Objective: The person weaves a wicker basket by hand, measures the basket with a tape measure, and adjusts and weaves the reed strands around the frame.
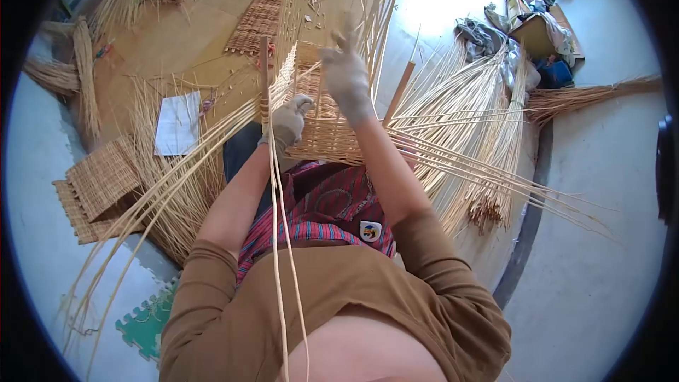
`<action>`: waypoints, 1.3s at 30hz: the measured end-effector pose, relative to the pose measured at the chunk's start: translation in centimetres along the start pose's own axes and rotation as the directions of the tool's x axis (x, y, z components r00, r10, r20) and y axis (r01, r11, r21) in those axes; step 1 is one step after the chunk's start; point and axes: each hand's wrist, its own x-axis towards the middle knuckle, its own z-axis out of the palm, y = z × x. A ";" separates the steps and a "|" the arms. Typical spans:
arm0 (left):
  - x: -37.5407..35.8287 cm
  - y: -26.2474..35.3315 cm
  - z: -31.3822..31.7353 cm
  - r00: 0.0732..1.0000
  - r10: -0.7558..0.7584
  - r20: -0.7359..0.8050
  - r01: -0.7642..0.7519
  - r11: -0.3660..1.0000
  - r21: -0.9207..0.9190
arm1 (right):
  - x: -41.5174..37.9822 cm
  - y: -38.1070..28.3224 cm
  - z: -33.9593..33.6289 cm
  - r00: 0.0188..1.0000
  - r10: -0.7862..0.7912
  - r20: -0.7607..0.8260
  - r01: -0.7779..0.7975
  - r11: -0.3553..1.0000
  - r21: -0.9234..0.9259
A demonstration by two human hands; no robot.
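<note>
The woven panel (pixel 322 124) stands upright over your lap, directly in front of you, between a wooden stake (pixel 264 74) on its left and another stake (pixel 399 90) on its right. Finished mats (pixel 102 184) lie on the floor to your left, a sheet of paper (pixel 178 122) just beyond them. Bundled reeds (pixel 488 120) spread across the floor to your right, a cardboard box (pixel 534 34) behind them.

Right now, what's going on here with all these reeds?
A seated person in gloves is weaving a wicker panel on their lap. The left hand grips long reed strands at the panel's edge beside a wooden stake; the right hand presses open against the upright strands. Reed bundles and finished woven mats lie around on the floor.
</note>
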 end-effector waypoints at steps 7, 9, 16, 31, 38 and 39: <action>0.7 0.5 0.3 0.987 -0.070 0.142 0.079 0.995 -0.059 | -12.4 10.1 -5.9 0.943 0.281 -0.176 -0.114 0.772 0.625; -1.1 2.6 0.3 0.993 -0.096 0.072 0.098 0.995 -0.030 | -13.7 7.6 -5.9 0.944 0.296 -0.147 -0.126 0.734 0.667; -1.9 1.9 2.8 0.599 0.663 -0.449 -0.547 0.749 0.375 | -12.7 8.9 -10.1 0.896 0.356 -0.266 -0.163 0.820 0.549; 1.5 2.2 7.5 0.993 -0.001 0.121 -0.023 0.980 0.199 | -13.5 10.9 -11.7 0.903 0.222 -0.368 -0.071 0.921 0.383; -4.2 0.3 7.3 0.960 0.224 -0.171 -0.281 0.804 -0.524 | -12.4 10.1 -6.3 1.000 0.000 0.013 0.006 0.892 -0.452; -4.6 -2.6 5.7 0.946 0.242 -0.217 -0.309 0.878 -0.366 | -12.0 7.3 -7.5 0.961 0.247 0.123 -0.154 0.850 -0.504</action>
